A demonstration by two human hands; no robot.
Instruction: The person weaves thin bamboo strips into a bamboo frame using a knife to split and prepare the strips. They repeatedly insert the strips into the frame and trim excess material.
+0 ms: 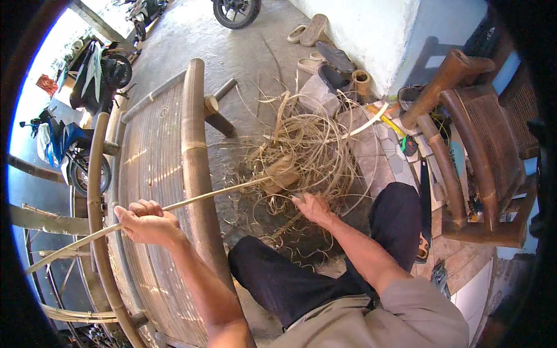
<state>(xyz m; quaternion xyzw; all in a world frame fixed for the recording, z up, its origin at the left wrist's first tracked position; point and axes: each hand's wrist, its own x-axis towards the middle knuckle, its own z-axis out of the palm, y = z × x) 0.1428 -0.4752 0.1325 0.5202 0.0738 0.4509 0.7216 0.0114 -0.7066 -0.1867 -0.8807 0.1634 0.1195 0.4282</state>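
My left hand point(148, 222) is closed round a long, thin bamboo strip point(214, 194), above the slatted bamboo bench point(152, 133). One end of the strip sticks out past the bench's left rail; the other reaches a short wooden block point(281, 175) among the curled shavings. My right hand point(316, 209) is low between my knees at the near edge of the shavings pile point(316, 139). Its fingers are bent together, and what they hold, if anything, is too small to make out.
A bamboo chair point(484, 151) stands at the right. A tape measure point(409, 145) and a handsaw point(425, 200) lie beside it. Sandals point(316, 29) lie by the white wall. Motorbikes point(72, 145) are parked at the far left, behind bamboo poles point(49, 220).
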